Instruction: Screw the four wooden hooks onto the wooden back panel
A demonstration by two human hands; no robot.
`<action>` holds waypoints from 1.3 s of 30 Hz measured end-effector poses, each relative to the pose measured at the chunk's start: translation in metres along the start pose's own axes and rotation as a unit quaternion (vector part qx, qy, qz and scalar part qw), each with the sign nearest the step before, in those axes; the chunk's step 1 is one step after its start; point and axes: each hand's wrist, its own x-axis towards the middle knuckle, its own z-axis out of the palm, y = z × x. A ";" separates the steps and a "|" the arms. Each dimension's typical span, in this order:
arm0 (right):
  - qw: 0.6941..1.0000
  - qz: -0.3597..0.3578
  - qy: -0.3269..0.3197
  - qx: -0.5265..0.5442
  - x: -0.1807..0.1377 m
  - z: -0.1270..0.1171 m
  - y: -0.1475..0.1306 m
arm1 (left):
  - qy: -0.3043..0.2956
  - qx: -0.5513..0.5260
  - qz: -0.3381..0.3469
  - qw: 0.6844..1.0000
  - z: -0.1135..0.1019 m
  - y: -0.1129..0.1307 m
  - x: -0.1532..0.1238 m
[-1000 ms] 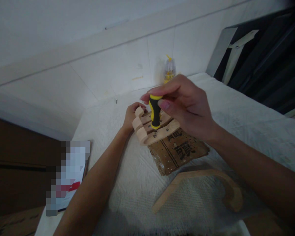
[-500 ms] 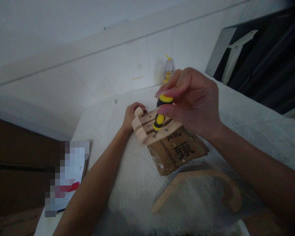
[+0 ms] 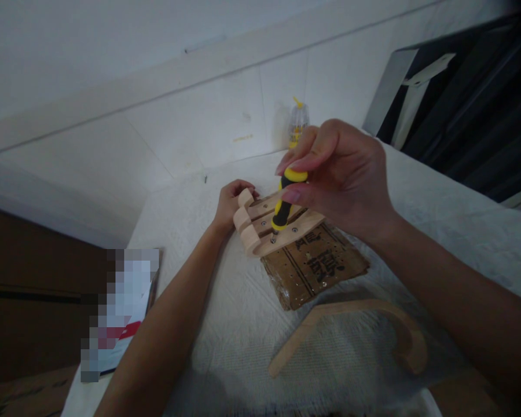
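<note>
Our right hand (image 3: 342, 179) closes on the cap of a yellow-and-black screwdriver (image 3: 285, 200), thumb and fingertips pinching it upright, the palm hiding whatever lies behind. Beneath us spreads the white cloth (image 3: 226, 313) over the table, its near edge cut off by the frame. On it lie a curved wooden piece (image 3: 364, 330), in dim light, and a brown cardboard sheet (image 3: 316, 266) with dark printed characters, partly covered. On the cardboard's far end rests the wooden slat assembly (image 3: 264, 229), where the screwdriver's tip meets a screw; the bit is too small and dark to make out. Our left hand (image 3: 230, 202) curls around the assembly's far left end, its fingertips hidden behind the wood. A small yellow-capped bottle (image 3: 297, 124) stands by the wall, its lower part behind our right fingers.
</note>
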 end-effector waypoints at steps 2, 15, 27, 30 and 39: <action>1.000 0.006 0.000 -0.019 -0.001 0.000 0.001 | 0.030 -0.018 -0.003 0.999 -0.001 0.005 0.001; 0.997 -0.039 -0.038 -0.055 -0.001 -0.001 -0.005 | -0.178 0.075 0.185 0.964 0.005 0.080 -0.024; 0.990 -0.059 -0.044 -0.123 -0.004 -0.004 0.001 | -0.184 0.069 0.236 0.952 0.018 0.093 -0.036; 0.986 -0.065 -0.065 -0.136 0.000 -0.007 0.001 | -0.162 0.079 0.236 0.955 0.022 0.093 -0.038; 0.971 -0.026 0.176 -0.161 -0.016 -0.070 0.029 | -0.286 0.099 0.121 0.946 -0.003 0.117 -0.042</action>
